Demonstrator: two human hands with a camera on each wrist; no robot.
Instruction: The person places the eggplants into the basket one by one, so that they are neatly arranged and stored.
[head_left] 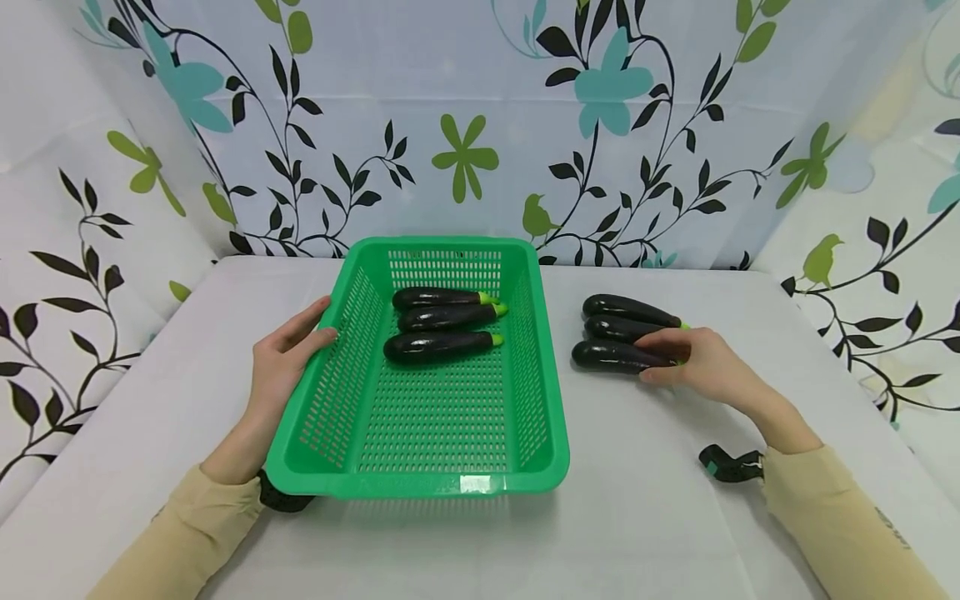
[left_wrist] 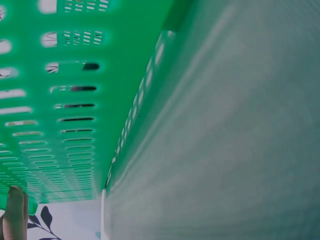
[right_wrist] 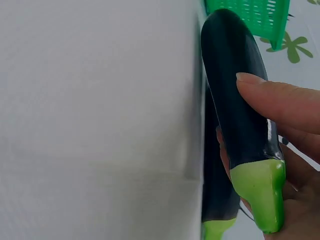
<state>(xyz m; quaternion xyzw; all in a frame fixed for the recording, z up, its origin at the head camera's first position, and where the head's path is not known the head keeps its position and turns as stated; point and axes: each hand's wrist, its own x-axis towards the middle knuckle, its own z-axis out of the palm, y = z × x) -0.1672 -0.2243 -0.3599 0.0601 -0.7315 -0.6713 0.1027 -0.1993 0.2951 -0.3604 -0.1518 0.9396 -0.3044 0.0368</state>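
In the head view my left hand (head_left: pixel 279 358) grips the left rim of a green plastic basket (head_left: pixel 416 483), its thumb over the edge. A finger (left_wrist: pixel 16 212) shows by the basket wall in the left wrist view. Inside the basket lie three dark eggplants (head_left: pixel 442 346) with green stems, side by side. To the right, three more eggplants (head_left: pixel 626 307) lie on the table. My right hand (head_left: pixel 701 362) pinches the nearest one (head_left: pixel 611 357) near its stem end. The right wrist view shows that eggplant (right_wrist: pixel 232 90) between thumb and fingers, another (right_wrist: pixel 215 195) behind it.
A white cloth covers the table (head_left: pixel 615 517). Behind it hangs a curtain (head_left: pixel 375 67) printed with leaves and flowers. A black strap-like device (head_left: pixel 731 464) sits at the right wrist, and another dark device (head_left: pixel 281 498) at the left.
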